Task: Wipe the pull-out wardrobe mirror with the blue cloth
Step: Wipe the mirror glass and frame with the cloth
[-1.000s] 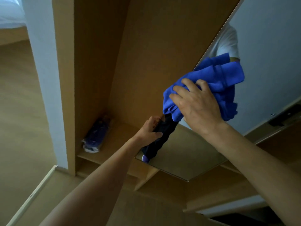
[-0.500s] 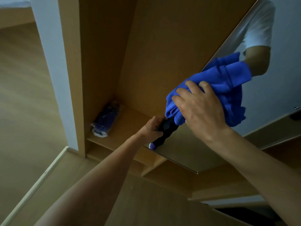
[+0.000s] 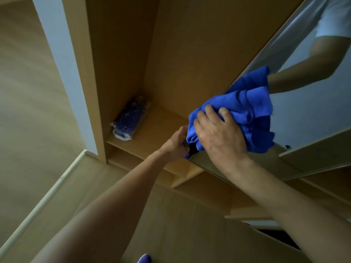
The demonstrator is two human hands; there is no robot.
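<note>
Head view looks down into an open wooden wardrobe (image 3: 182,54), with the mirror (image 3: 307,118) drawn out along its right side and slanting across the upper right of the picture. The glass reflects a pale wall, a short white sleeve and a bare forearm.

The blue cloth (image 3: 245,109) is bunched up and lies flat against the lower part of the mirror, close to its near edge. The right hand (image 3: 222,139) is on top of it, fingers bent, their tips dug into the folds, holding the wad and pressing it on the glass. The left hand (image 3: 175,147) sits just beside the cloth at the mirror's near edge, fingers curled round that edge, apparently to steady the panel. Deeper in, a small plastic-wrapped packet (image 3: 129,118) lies on the bottom shelf (image 3: 159,128).

Wiping appears to be under way, with the stroke near the bottom corner. The next move likely calls for steady pressure while carrying the cloth back up or across onto unwiped glass, the left hand bracing so the panel does not slide.

Compared with a second ago, the cloth has come down along the edge and now nearly meets the left hand, covering most of the dark reflection seen there. More of the reflected arm shows in the glass.
</note>
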